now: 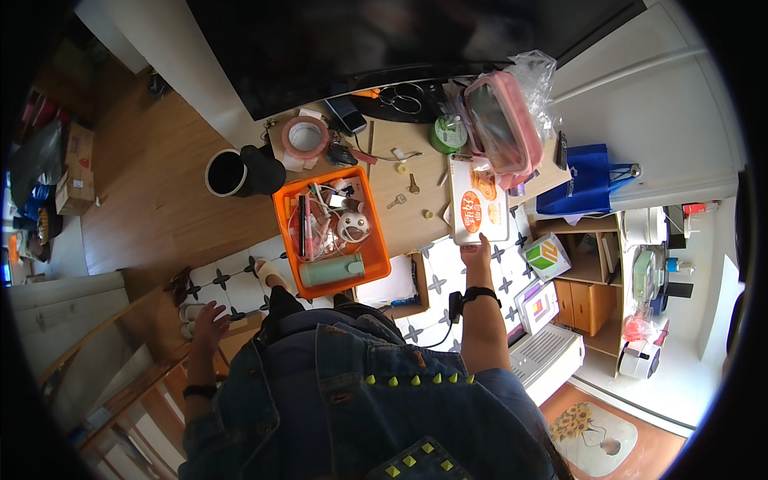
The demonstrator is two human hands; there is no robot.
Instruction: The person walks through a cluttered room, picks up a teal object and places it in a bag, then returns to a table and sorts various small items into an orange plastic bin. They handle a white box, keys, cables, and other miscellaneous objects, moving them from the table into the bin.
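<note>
My right hand (476, 251) grips the near edge of a flat white box (478, 210) with orange printing and pictures of food. The box's far end lies by a pink zip case (510, 129) with a clear window. My left hand (210, 325) hangs low at the left, fingers apart, holding nothing. In front of me an orange plastic basket (380, 252) sits at the table's near edge. Inside are a pale green cylindrical case (332, 271), white cables, pens and a white round-eyed gadget (354, 227). Two keys, a brass one (414, 183) and a duller one (396, 200), lie on the wooden table (384, 225).
A tape roll (305, 138), a black phone-like device (346, 116) and a green round tub (448, 133) stand toward the back, below a large dark screen (360, 42). A black cup (227, 173) is at the left. A blue bag (573, 180) hangs at right; an open carton (387, 283) stands below.
</note>
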